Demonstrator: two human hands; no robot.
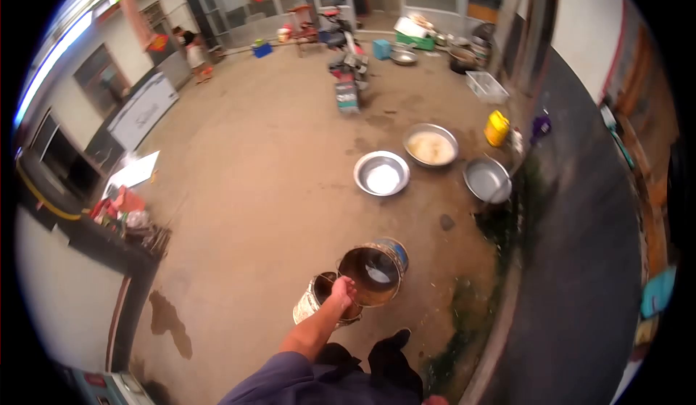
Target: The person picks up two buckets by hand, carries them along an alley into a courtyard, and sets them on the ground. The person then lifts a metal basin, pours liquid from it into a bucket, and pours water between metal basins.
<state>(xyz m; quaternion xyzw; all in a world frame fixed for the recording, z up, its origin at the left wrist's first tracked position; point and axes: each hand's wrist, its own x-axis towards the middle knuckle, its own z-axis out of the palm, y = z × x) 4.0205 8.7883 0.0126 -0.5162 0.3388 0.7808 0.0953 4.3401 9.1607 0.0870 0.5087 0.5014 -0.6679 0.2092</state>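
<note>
My left hand (344,290) is closed at the rims of two buckets, with a thin wire handle at its fingers. On the right, a tilted bucket (393,251) with a stained rim and some blue outside turns its mouth toward me, with a pale patch inside. Partly behind my wrist is a whitish, dirty bucket (306,308). Whether the hand grips one handle or both, I cannot tell. Only a sliver of my right hand (436,401) shows at the bottom edge, its fingers hidden.
Ahead on the concrete yard stand a metal basin (362,168), a basin of cloudy liquid (414,142) and a third basin (484,180). A yellow jug (496,129) is near the right wall. Farther off are a parked motorbike (348,79) and a person (194,55).
</note>
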